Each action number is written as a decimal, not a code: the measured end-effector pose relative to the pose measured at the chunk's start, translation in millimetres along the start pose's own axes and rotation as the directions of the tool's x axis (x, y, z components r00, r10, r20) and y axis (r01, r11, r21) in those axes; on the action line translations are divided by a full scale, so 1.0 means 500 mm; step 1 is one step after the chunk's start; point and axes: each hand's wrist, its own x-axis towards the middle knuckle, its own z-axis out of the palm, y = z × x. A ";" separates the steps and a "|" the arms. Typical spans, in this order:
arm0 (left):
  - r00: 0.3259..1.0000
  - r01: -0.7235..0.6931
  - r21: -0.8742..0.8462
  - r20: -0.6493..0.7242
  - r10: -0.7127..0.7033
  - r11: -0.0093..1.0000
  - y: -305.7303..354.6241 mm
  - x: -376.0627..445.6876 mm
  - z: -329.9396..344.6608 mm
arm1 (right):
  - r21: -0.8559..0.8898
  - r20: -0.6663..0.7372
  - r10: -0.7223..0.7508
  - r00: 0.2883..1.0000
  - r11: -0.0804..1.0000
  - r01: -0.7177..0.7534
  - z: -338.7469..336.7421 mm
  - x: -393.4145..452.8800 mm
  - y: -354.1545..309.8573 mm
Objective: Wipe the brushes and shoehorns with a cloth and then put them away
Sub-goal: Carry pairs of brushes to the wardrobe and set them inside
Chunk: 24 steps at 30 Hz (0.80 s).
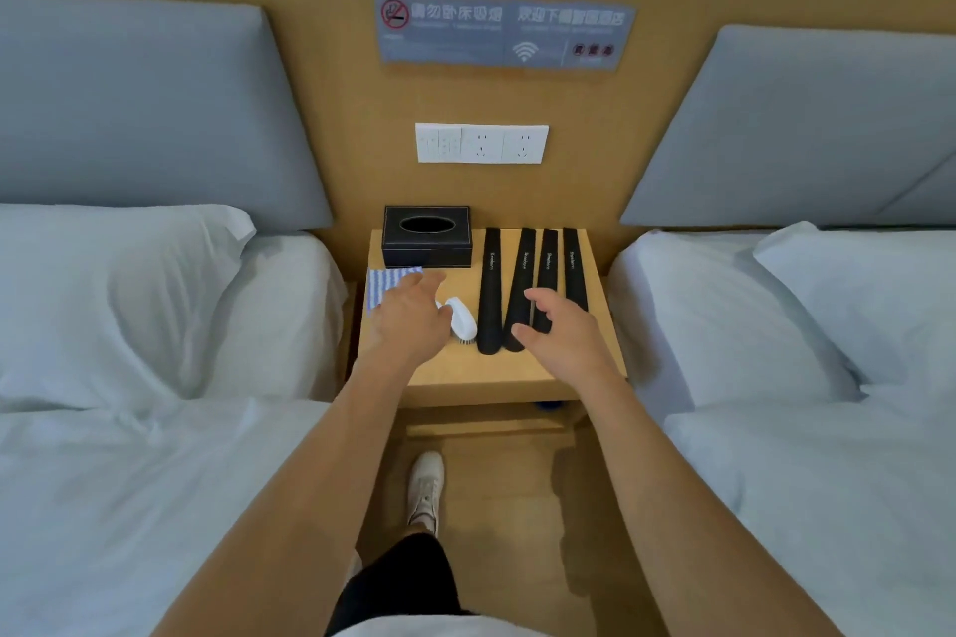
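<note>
Right hand [561, 331] fingers over shoehorns [517, 295]; left hand [411, 313] beside brush [462, 318].

Arms: both were bare, with no sleeves showing.
Left hand [408, 321]: it wore no glove and no ring that could be seen.
Right hand [561, 326]: it was bare too.
Shorts [398, 579]: they were black.
Shoe [426, 486]: it was white, with laces.
Top [439, 628]: a bit of white cloth showed at the bottom.
</note>
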 end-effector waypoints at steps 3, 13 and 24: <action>0.992 0.029 0.002 0.120 -0.029 1.000 -0.033 0.114 0.003 | -0.048 0.062 0.079 0.995 0.996 -0.076 0.023 0.111 -0.023; 0.897 0.101 0.070 0.426 -0.121 0.992 -0.129 0.342 0.088 | -0.157 0.271 0.284 0.920 0.956 -0.249 0.156 0.378 0.005; 0.614 0.748 -0.271 0.629 -0.477 0.606 -0.203 0.424 0.235 | -0.135 0.463 0.428 0.776 0.899 -0.416 0.333 0.540 0.101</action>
